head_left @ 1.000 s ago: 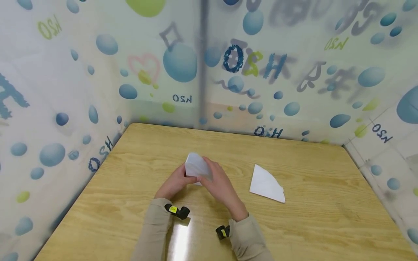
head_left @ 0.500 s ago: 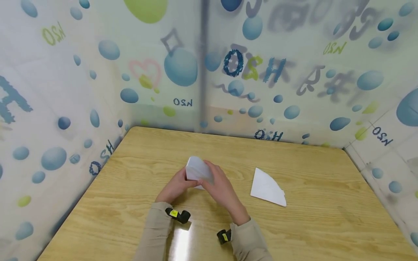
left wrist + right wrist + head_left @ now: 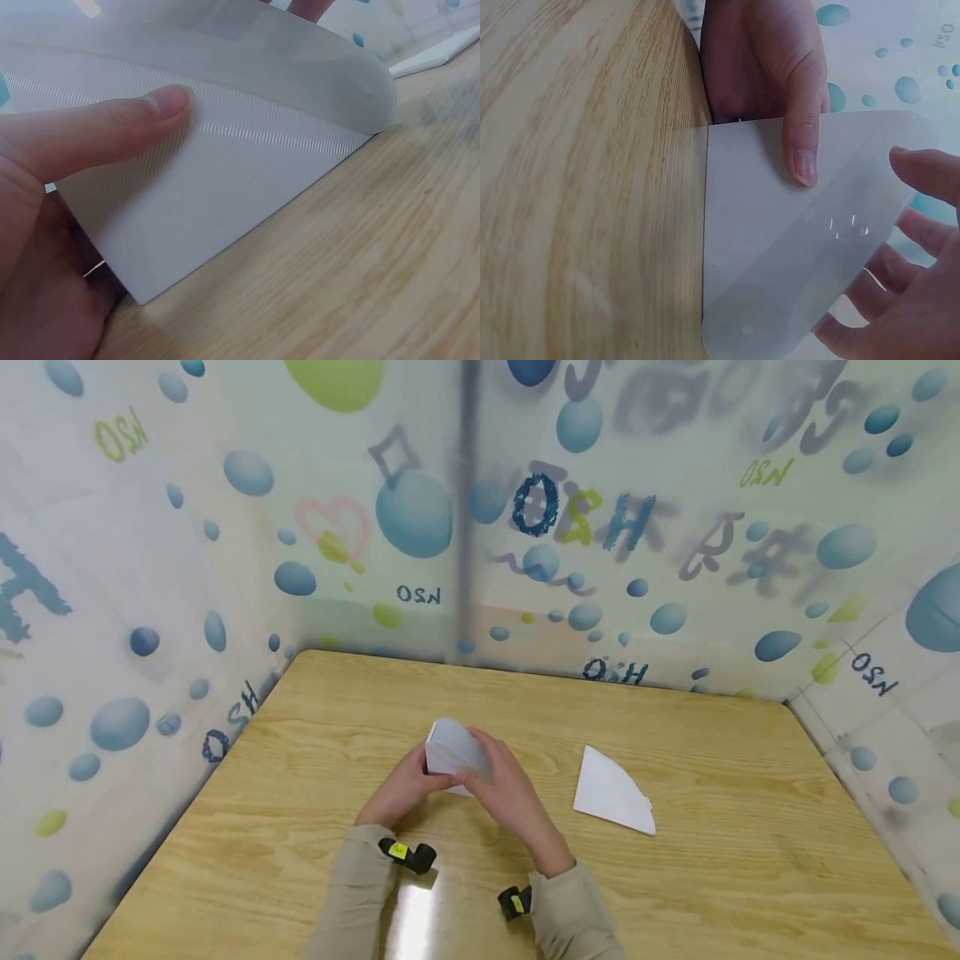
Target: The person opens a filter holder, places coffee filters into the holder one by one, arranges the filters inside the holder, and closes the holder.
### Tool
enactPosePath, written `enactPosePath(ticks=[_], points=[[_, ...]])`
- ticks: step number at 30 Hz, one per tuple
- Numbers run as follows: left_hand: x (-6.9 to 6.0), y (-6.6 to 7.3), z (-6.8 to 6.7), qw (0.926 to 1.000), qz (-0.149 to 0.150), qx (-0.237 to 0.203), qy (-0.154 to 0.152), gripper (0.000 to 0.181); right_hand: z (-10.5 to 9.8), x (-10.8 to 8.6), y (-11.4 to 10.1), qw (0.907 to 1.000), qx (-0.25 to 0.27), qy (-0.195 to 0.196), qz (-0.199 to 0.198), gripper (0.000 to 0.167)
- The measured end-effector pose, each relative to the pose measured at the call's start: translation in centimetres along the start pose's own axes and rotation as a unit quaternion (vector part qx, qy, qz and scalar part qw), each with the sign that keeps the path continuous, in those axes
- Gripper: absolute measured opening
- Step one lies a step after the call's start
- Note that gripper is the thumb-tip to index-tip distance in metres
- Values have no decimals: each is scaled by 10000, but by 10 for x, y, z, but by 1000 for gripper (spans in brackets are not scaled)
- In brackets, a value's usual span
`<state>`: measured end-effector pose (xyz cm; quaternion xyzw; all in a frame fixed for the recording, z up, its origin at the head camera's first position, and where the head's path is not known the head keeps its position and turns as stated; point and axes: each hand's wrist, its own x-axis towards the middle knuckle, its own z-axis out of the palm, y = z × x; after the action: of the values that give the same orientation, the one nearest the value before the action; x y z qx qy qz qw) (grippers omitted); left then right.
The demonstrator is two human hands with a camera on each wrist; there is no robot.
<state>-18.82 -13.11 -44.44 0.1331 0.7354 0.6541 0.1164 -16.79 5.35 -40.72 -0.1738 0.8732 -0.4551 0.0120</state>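
Observation:
A white wedge-shaped piece (image 3: 453, 747) with a ribbed face and a translucent, rounded plastic part stands on its edge on the table, between both hands. My left hand (image 3: 401, 789) grips it from the left. In the left wrist view its thumb lies across the ribbed face (image 3: 225, 180), with the other fingers mostly hidden behind. From the right, my right hand (image 3: 510, 785) holds the curved side. The right wrist view shows that thumb at the translucent part (image 3: 840, 247) and the fingers behind it. A second white, fan-shaped piece (image 3: 615, 792) lies flat to the right.
A wood-grain table (image 3: 720, 760) extends around the hands. Pale wall sheeting (image 3: 517, 577) with blue and green bubbles and lettering encloses its back and sides. Each wrist bears a small black camera, such as the left camera (image 3: 408, 855).
The head view has tilted a little, so the scene sits slightly lower than one second ago. Both hands keep the same hold, and the second piece stays where it was.

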Motion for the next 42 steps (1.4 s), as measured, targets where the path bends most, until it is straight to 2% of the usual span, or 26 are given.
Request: enactPosePath(ticks=[2,7,9,12,21,29,37,42], points=[[0,-1,0,10000,11,-9,22,60,-1,0,0,10000,-12,8,-6,57],[7,-19,-1,9999,75,-87,118,61,-2,-2,0,10000,47,-19,3,55],[7,-20,-1,9998,106,-80,121,62,-3,-2,0,10000,87,-43,7,54],[6,-17,-1,9998,92,-123,112,62,-4,-2,-1,9999,99,-52,48,55],[-3,8,1,9999,-33,-142,7,58,-8,-1,-1,9991,314,36,266,51],[-2,10,3,10000,-41,-11,8,59,-14,-1,0,9985,493,107,229,51],[1,9,2,9999,44,21,108,55,-17,2,3,9969,678,105,395,52],[-1,8,1,9999,-31,-1,150,53,-16,1,3,9952,797,147,544,54]])
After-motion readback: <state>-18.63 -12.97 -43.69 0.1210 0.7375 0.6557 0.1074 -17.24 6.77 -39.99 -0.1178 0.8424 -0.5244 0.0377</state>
